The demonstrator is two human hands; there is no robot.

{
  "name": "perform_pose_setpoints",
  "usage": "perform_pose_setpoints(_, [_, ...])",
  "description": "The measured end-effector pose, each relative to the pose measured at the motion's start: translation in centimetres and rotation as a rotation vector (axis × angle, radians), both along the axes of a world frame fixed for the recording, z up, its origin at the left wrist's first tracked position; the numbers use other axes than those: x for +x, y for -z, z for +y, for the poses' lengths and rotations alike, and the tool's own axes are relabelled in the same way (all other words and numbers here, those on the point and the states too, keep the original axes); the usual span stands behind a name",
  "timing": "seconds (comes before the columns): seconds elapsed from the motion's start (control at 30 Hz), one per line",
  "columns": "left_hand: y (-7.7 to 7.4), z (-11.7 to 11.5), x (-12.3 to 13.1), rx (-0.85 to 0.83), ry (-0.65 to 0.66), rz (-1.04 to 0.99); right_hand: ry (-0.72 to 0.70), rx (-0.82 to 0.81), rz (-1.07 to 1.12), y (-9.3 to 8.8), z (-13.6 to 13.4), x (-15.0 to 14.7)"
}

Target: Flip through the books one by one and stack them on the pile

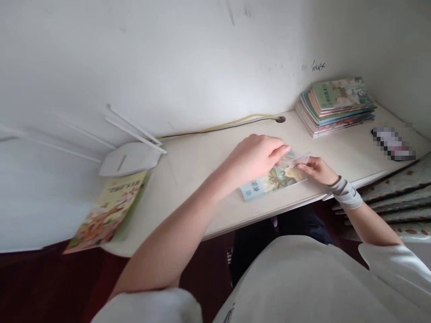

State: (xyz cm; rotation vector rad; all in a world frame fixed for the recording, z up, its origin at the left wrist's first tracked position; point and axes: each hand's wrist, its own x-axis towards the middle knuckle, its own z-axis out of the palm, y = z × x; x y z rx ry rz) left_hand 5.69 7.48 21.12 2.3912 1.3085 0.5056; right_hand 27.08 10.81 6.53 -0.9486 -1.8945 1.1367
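A thin booklet [259,186] with a light blue and illustrated cover lies flat on the white desk in front of me. Over its far right part, a piece of clear plastic film [301,159] is raised between my hands. My left hand [261,152] reaches across the booklet, its thumb and fingers pinched together at the film's left side. From the right, my right hand [315,170] pinches the film between thumb and fingers near the booklet's edge. The left palm and forearm hide part of the cover. A grey band [346,192] wraps my right wrist.
A white router [129,159] with several antennas stands at the left, beside picture books [107,211] that overhang the desk [195,161]. Cables [218,128] run along the wall into a hole. A stack of books [336,107] and a blurred phone-like object [392,143] are at the right.
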Motion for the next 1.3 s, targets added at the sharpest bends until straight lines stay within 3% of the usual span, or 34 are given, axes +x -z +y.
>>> perform_pose_setpoints(0.1, [-0.2, 1.8, 0.0, -0.11, 0.118, 0.096, -0.01, 0.028, 0.001, 0.2, 0.1, -0.3])
perform_pose_setpoints(0.17, [-0.2, 2.5, 0.2, -0.095, 0.196, 0.157, -0.026, 0.037, 0.014, 0.4, 0.2, -0.4])
perform_pose_setpoints(0.33, [0.6, 2.9, 1.2, 0.142, 0.281, 0.289, -0.083, 0.013, 0.059, 0.7, 0.4, -0.5])
perform_pose_setpoints(0.53, [3.1, 3.5, 2.3, 0.331, 0.423, 0.345, -0.092, 0.007, 0.068, 1.0, 0.4, -0.2])
perform_pose_setpoints(0.8, [4.9, 3.4, 1.8, 0.246, 0.306, 0.217, 0.105, 0.004, 0.013, 2.2, -1.3, 2.8])
perform_pose_setpoints(1.07, [4.6, 3.1, 1.9, 0.191, 0.273, 0.095, 0.174, 0.201, -0.027, 2.8, -1.8, 1.1])
perform_pose_setpoints(1.17, [4.4, 2.8, 1.9, 0.162, 0.222, 0.026, 0.142, 0.151, -0.055, 3.0, -1.9, 1.2])
perform_pose_setpoints(1.3, [4.3, 3.6, 2.2, 0.028, 0.053, -0.042, 0.161, 0.03, -0.045, 3.8, -2.1, 1.6])
